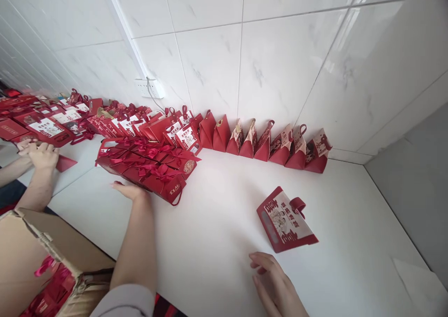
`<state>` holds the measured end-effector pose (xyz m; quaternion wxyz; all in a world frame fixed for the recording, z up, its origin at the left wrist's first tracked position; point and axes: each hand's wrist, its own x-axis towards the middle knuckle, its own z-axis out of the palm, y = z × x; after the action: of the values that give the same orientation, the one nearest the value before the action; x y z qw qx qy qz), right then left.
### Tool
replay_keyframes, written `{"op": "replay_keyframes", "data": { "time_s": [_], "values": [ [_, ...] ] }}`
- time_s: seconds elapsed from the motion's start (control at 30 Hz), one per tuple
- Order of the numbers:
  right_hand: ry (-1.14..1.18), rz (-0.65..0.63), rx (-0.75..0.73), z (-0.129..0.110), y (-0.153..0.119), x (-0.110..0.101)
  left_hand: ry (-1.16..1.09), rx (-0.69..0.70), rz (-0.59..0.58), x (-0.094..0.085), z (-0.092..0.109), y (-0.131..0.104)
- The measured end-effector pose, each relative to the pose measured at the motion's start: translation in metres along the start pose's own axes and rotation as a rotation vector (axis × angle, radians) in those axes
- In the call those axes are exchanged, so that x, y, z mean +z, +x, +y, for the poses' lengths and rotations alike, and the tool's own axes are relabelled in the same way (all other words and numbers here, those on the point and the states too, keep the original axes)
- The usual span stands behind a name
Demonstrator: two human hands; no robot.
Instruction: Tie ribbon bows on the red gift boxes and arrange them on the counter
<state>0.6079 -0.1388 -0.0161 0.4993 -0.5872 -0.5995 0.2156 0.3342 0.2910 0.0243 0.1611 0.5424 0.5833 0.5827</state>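
My left hand point(130, 191) lies at the near side of a block of small red gift boxes point(150, 164) tied with dark pink ribbons. Its visible fingers are stretched out along the boxes, partly hidden by them. Low in the view, my right hand point(275, 282) is open and holds nothing, thumb apart from the lightly curved fingers. Just beyond it a red and white gift box point(285, 220) with a ribbon loop rests on the white table point(210, 242), its printed face showing. It does not touch my fingers.
Several red folded gift boxes point(278, 147) stand in a row against the tiled wall. More boxes point(49, 123) crowd the left. A cardboard carton point(66, 242) with red boxes inside sits at lower left. Another person's hands point(42, 154) are clasped near a red piece point(66, 163).
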Motion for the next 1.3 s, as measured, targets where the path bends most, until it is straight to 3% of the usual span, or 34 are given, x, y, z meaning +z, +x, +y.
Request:
{"op": "replay_keyframes", "data": {
  "time_s": [0.1, 0.2, 0.27, 0.37, 0.43, 0.47, 0.6, 0.67, 0.77, 0.87, 0.93, 1.0, 1.03, 1.1, 1.17, 1.23, 1.3],
  "values": [
    [0.008, -0.015, -0.016, -0.001, -0.001, -0.001, -0.050, -0.132, 0.070, 0.006, -0.001, -0.037],
    [0.006, -0.035, -0.020, -0.002, -0.002, -0.003, -0.063, -0.114, 0.076, 0.015, 0.008, -0.077],
    [0.005, -0.045, -0.007, -0.002, -0.004, -0.004, -0.038, -0.030, 0.065, 0.019, 0.021, -0.102],
    [0.003, -0.057, 0.011, -0.004, -0.006, -0.005, 0.111, 0.254, 0.008, 0.022, 0.040, -0.126],
    [0.003, -0.055, 0.008, -0.004, -0.007, -0.005, 0.181, 0.333, -0.018, 0.022, 0.046, -0.131],
    [0.004, -0.054, 0.002, -0.004, -0.007, -0.004, 0.179, 0.299, -0.016, 0.022, 0.046, -0.129],
    [-0.003, -0.060, -0.005, -0.004, -0.004, -0.002, 0.090, 0.003, -0.005, 0.021, 0.032, -0.108],
    [-0.035, -0.044, -0.017, -0.005, -0.003, -0.004, 0.072, -0.065, -0.029, 0.020, 0.027, -0.100],
    [-0.165, 0.073, -0.190, -0.010, -0.001, -0.015, 0.107, 0.028, -0.001, 0.018, 0.041, -0.109],
    [-0.337, 0.392, -0.438, -0.017, 0.004, -0.033, 0.095, 0.314, -0.001, 0.019, 0.081, -0.143],
    [-0.399, 0.663, -0.428, -0.022, 0.010, -0.045, 0.012, 0.501, -0.159, 0.024, 0.111, -0.174],
    [-0.371, 0.826, -0.242, -0.024, 0.019, -0.053, -0.096, 0.612, -0.501, 0.034, 0.135, -0.204],
    [-0.324, 0.839, -0.122, -0.023, 0.023, -0.054, -0.159, 0.628, -0.674, 0.041, 0.143, -0.217],
    [-0.188, 0.757, 0.105, -0.015, 0.030, -0.055, -0.268, 0.573, -0.969, 0.057, 0.152, -0.238],
    [0.003, 0.614, 0.266, -0.002, 0.035, -0.054, -0.325, 0.460, -1.182, 0.073, 0.154, -0.249],
    [0.205, 0.485, 0.318, 0.012, 0.039, -0.054, -0.330, 0.359, -1.336, 0.086, 0.152, -0.253],
    [0.332, 0.401, 0.278, 0.026, 0.047, -0.056, -0.337, 0.299, -1.422, 0.094, 0.149, -0.255]
  ]
}}
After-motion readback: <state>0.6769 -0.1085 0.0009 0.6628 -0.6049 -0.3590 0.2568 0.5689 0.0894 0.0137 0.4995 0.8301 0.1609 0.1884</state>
